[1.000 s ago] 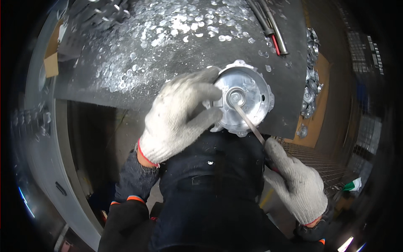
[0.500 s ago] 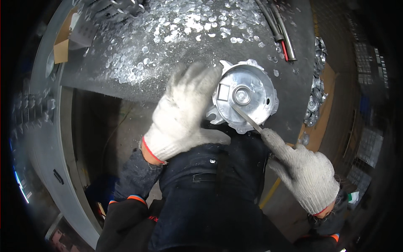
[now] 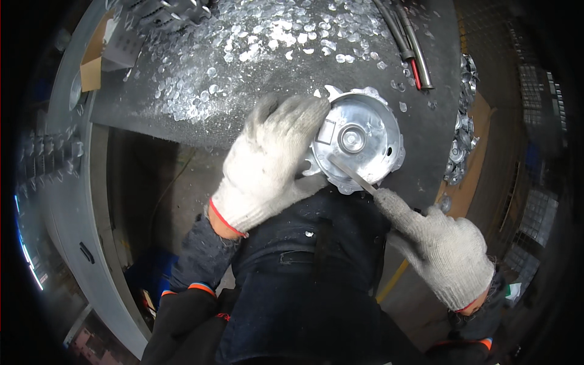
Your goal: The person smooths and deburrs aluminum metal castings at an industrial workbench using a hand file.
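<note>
A round, silvery cast metal housing [image 3: 371,161] lies at the near edge of the dark worktop, its hollow side up. It has a raised ring in the middle, a rectangular recess and jagged lugs round its rim. My left hand [image 3: 267,158], in a white knit glove, grips its left side, fingers along the upper left rim and thumb by the lower left lug. In my right hand [image 3: 444,249], also gloved, is a narrow flat metal blade [image 3: 356,175]. The index finger stretches along the blade, whose tip rests over the housing's inner floor. The glove hides its handle end.
Small shiny metal flakes [image 3: 274,39] are scattered across the dark worktop [image 3: 243,85]. Metal rods, one with a red part [image 3: 415,74], lie at the far right. An opened cardboard box [image 3: 91,70] stands far left. More metal castings [image 3: 459,146] lie on cardboard beyond the right edge.
My left thumb has moved up against the housing's lower left side, and my left fingers have shifted slightly right along its rim. The blade tip has moved slightly left inside the housing.
</note>
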Motion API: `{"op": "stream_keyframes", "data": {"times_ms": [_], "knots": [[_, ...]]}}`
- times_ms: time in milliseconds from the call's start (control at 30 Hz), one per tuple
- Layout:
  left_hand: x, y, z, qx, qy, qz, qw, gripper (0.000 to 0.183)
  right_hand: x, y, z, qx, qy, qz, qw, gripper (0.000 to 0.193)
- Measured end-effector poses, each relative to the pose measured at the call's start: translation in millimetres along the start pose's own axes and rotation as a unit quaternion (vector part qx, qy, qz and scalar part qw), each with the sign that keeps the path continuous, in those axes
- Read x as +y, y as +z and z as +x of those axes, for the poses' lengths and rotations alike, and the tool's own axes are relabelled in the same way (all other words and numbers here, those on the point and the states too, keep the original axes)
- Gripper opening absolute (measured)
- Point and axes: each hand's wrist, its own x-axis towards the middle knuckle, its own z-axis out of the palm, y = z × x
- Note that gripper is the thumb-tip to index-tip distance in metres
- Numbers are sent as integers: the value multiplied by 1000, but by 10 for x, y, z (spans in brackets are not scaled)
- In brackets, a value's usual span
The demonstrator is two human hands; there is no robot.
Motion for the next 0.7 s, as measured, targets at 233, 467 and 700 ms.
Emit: {"op": "stream_keyframes", "data": {"times_ms": [233, 467, 700], "knots": [[-203, -183, 222, -70, 47, -30, 996, 94, -13, 32, 43, 0, -24, -37, 999, 75], [-173, -169, 223, -82, 5, -31, 996, 99, -73, 110, 145, -3, -17, -26, 999, 77], [-211, -155, 224, -78, 25, -33, 996, 101, -124, 132, 163, 6, -8, -41, 999, 74]]}}
